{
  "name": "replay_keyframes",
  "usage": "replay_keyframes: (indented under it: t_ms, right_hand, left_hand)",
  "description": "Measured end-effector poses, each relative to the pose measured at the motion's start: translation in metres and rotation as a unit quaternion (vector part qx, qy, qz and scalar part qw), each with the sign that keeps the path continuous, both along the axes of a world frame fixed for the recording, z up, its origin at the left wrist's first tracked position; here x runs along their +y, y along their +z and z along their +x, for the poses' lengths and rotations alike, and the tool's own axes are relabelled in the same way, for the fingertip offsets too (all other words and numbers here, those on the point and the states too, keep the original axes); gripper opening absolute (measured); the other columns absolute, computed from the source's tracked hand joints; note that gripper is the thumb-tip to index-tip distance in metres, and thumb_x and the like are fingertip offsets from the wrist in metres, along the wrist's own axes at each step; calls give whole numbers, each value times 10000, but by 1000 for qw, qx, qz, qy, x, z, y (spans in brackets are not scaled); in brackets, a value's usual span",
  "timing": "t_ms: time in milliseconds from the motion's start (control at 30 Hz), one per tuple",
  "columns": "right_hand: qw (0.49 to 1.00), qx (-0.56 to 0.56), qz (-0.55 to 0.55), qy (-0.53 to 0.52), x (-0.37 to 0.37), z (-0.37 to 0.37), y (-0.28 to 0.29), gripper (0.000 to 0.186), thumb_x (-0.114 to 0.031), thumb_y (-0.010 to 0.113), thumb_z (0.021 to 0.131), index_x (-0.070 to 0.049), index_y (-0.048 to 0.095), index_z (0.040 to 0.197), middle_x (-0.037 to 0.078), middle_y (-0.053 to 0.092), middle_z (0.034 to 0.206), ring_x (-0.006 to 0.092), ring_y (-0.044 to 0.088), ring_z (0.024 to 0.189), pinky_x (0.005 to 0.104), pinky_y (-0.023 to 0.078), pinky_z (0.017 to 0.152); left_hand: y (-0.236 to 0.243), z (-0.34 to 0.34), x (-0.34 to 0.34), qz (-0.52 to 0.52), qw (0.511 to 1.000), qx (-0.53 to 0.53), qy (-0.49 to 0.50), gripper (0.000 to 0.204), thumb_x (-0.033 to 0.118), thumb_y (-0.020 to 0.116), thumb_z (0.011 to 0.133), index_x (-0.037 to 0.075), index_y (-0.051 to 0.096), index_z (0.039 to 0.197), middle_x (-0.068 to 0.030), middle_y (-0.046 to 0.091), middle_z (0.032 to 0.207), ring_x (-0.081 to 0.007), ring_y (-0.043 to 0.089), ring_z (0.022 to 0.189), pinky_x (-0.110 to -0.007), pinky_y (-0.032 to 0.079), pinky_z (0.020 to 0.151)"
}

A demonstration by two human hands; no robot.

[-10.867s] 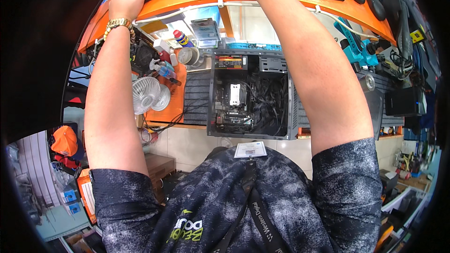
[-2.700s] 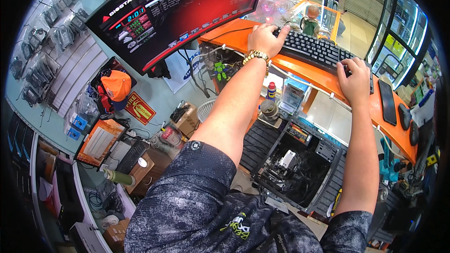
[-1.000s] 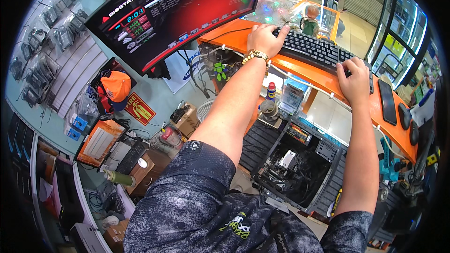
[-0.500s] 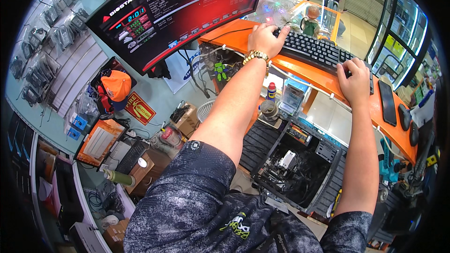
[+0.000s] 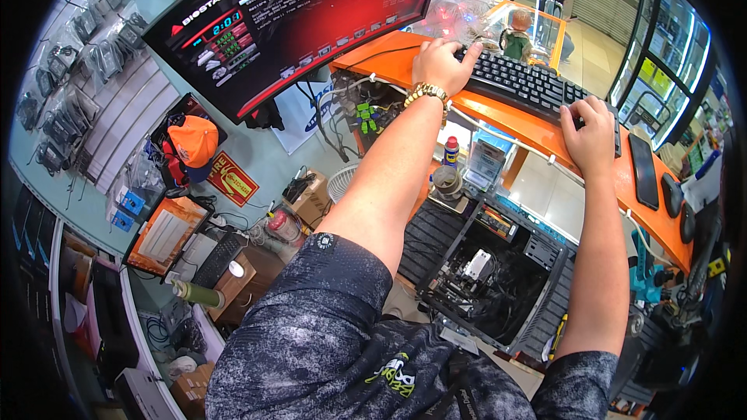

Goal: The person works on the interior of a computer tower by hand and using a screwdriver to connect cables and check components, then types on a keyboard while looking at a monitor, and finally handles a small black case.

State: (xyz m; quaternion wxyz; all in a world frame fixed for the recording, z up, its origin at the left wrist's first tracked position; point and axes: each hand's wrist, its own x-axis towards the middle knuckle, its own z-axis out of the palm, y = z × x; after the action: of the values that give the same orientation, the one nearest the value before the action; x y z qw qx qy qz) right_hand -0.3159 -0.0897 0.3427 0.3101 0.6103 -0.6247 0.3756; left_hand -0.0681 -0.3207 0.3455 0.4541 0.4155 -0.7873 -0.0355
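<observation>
Left fingers [image 5: 470, 56] and right fingers [image 5: 594, 106] rest released on the black keyboard [image 5: 525, 82]. The monitor [image 5: 311, 27] displays white lettering [image 5: 200, 12] and cyan digits [image 5: 227, 26]; a red sign [image 5: 233, 180] carries yellow print.

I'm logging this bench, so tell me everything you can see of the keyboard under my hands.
The keyboard is long, black and plastic-looking, with rows of dark keys bearing small pale markings. It lies keys up on the orange desktop, slanting down to the right in the picture. Your left hand rests at its left end, your right hand near its right end, each hiding part of it; whether any key is pressed can't be told. A black phone-like slab lies past its right end.
</observation>
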Motion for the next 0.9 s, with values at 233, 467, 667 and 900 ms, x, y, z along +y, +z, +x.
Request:
replay_keyframes:
  t_ms: [233, 467, 667, 900]
  right_hand:
    - [1000, 2, -3, 4, 0, -1, 0, 213, -227, 823, 984, -72, 733, 869, 70, 661, 899, 295, 656, 939, 446, 468, 866]
    - [1000, 4, 4, -2, 0, 0, 1, 213, -231, 816, 990, -74, 732, 873, 64, 654, 868, 285, 647, 909, 443, 460, 848]
    - [1000, -4, -4, 5, 0, 1, 1, 195, -229, 814, 988, -85, 733, 885, 56, 643, 832, 275, 627, 861, 434, 455, 834]
    - [1000, -10, 14, -6, 1, 1, 2, 161, -222, 820, 982, -85, 750, 934, 56, 661, 872, 278, 644, 902, 439, 467, 855]
  left_hand:
    - [0, 0, 1, 5, 1000, -2, -1, 711, 744, 594, 1076, 102, 883, 1169, -118, 814, 1328, -361, 688, 1324, -477, 547, 1135]
    - [0, 0, 0, -4, 1000, -1, -3, 704, 740, 599, 1075, 103, 883, 1170, -120, 818, 1309, -361, 691, 1318, -480, 548, 1129]
    - [-2, 0, -2, -7, 1000, 3, 0, 704, 742, 602, 1074, 103, 884, 1158, -120, 819, 1306, -361, 692, 1314, -482, 550, 1123]
    - [-1, 0, -1, -1, 1000, 2, -4, 712, 746, 595, 1075, 100, 884, 1158, -118, 814, 1319, -357, 686, 1323, -481, 548, 1125]
